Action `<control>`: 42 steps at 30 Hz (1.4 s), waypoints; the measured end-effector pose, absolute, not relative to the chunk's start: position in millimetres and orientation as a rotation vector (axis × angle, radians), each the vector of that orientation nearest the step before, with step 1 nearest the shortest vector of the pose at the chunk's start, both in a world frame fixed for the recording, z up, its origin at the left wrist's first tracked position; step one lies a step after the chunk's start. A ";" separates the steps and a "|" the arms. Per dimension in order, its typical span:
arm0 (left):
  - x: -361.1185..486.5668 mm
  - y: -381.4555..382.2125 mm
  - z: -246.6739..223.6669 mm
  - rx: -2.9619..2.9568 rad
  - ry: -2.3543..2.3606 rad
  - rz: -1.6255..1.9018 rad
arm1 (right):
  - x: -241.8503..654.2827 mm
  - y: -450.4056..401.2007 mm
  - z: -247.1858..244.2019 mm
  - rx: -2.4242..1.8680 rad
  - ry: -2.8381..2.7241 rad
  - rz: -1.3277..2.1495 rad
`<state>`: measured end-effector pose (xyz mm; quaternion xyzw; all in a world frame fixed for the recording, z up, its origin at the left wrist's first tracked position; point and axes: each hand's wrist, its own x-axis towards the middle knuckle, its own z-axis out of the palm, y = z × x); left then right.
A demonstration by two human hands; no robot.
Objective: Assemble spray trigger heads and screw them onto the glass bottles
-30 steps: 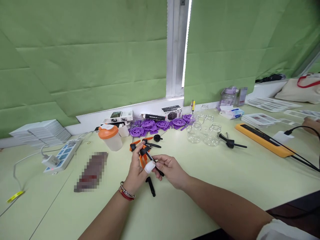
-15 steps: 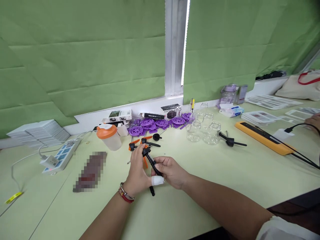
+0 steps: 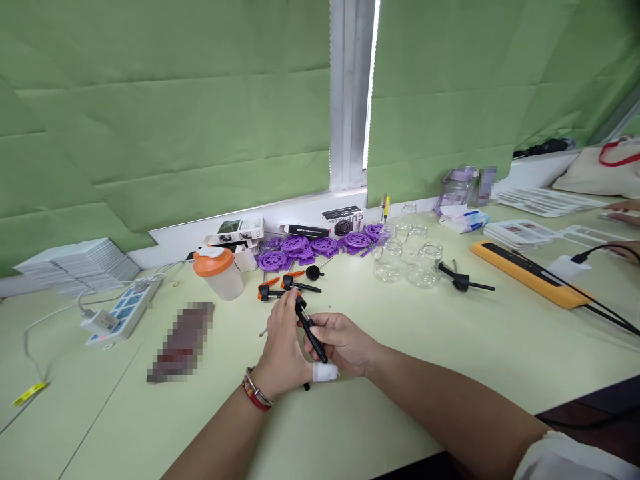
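Between my hands is a slim black rod-shaped part (image 3: 314, 340) with a short metal shaft showing near its upper, wider end. My right hand (image 3: 345, 343) pinches it along the middle between thumb and fingers. The fingers of my left hand (image 3: 283, 347) curl around its top end, while the white-wrapped left thumb stretches below its lower end. Under my left hand pokes out another black tip (image 3: 307, 386), mostly hidden. Just beyond lie similar black parts with orange levers (image 3: 295, 283), near a small round black piece (image 3: 314, 273).
Purple wheel-shaped pieces (image 3: 325, 246) and small boxes (image 3: 240, 229) line the wall. An orange-lidded cup (image 3: 219, 277) stands left, beside a power strip (image 3: 125, 313). Glass jars (image 3: 424, 270), another black part (image 3: 461, 281) and a yellow-orange device (image 3: 530, 277) sit right. Another person's hand (image 3: 625, 250) shows at far right.
Both my hands have shifted slightly, and the black part stands a little steeper and further right. The left thumb has moved right. At far right, the other person's hands have moved.
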<state>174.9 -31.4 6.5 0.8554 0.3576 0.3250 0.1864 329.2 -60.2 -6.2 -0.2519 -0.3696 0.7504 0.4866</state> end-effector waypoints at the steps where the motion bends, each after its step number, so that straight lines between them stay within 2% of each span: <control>1: 174.5 -31.3 6.7 2.413 0.991 0.904 | 329.5 -59.9 -6.6 -0.610 -0.904 1.830; 17: 179.5 -40.2 16.0 2.344 1.099 1.050 | 330.7 -56.1 -7.8 -0.626 -0.886 1.901; 25: 174.5 -39.0 21.7 2.226 1.094 0.972 | 338.2 -51.2 -2.4 -0.662 -0.997 1.925; 27: 170.1 -38.5 26.6 2.133 1.056 0.973 | 351.4 -44.3 -0.7 -0.771 -1.110 1.832; 31: 161.0 -38.3 39.1 1.874 0.956 0.874 | 388.0 -26.0 -5.7 -1.223 -1.251 1.330; 34: 156.6 -38.7 47.2 1.624 0.824 0.777 | 406.4 -16.5 -16.8 -1.462 -1.490 1.106; 42: 154.0 -37.7 51.6 1.312 0.797 0.623 | 396.9 -8.9 -31.9 -1.534 -1.976 0.737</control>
